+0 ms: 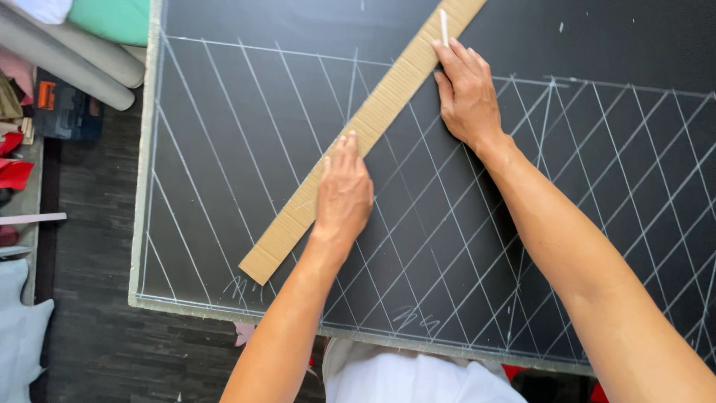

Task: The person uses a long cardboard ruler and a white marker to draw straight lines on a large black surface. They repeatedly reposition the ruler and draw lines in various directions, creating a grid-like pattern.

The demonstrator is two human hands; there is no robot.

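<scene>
Around your work, two grey fabric rolls (82, 56) lie at the upper left beside a folded mint-green cloth (115, 19), with red scraps (13, 172) and a dark box with an orange patch (63, 110) on the dark plank floor (89, 298) to the left. Nothing lies across the strip or crowds your hands.

In front of you is the large dark panel covered in black fabric (224, 112), marked with crossing white chalk lines. The long, narrow strip of brown corrugated cardboard (373, 123) lies flat on it on a diagonal, running from the lower left up to the top edge of the view.

Your left hand (343, 194) rests palm down on the lower half of the strip, fingers straight, close together and spread flat, pinning it to the panel rather than grasping it.

Your right hand (468, 93) presses on the panel at the strip's upper right edge, fingers extended, with the small white stick of chalk (444, 26) pinched at its fingertips, touching the cardboard
</scene>
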